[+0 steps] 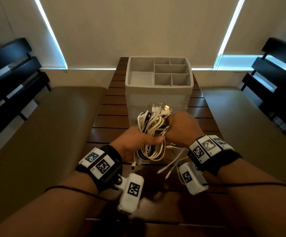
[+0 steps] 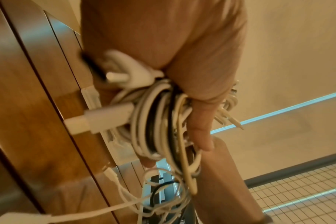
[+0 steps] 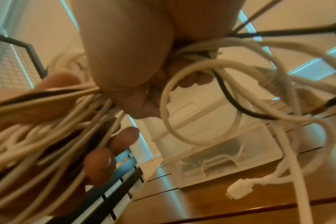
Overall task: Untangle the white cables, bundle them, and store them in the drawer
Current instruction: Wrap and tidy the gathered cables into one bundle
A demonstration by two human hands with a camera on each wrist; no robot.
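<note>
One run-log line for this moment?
left hand: grips cable bundle | right hand: grips bundle's plug end | drawer: open | stage: bundling

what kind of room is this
Probably a lounge or waiting area, not a workshop: a slatted dark wooden table, black benches along both walls, and pale roller blinds drawn over the windows.

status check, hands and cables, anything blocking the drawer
Left hand grips the cable bundle mid-coil; right hand grips its plug end. Loose ends trail on the table. Organizer drawer looks shut, nothing stored yet.
</note>
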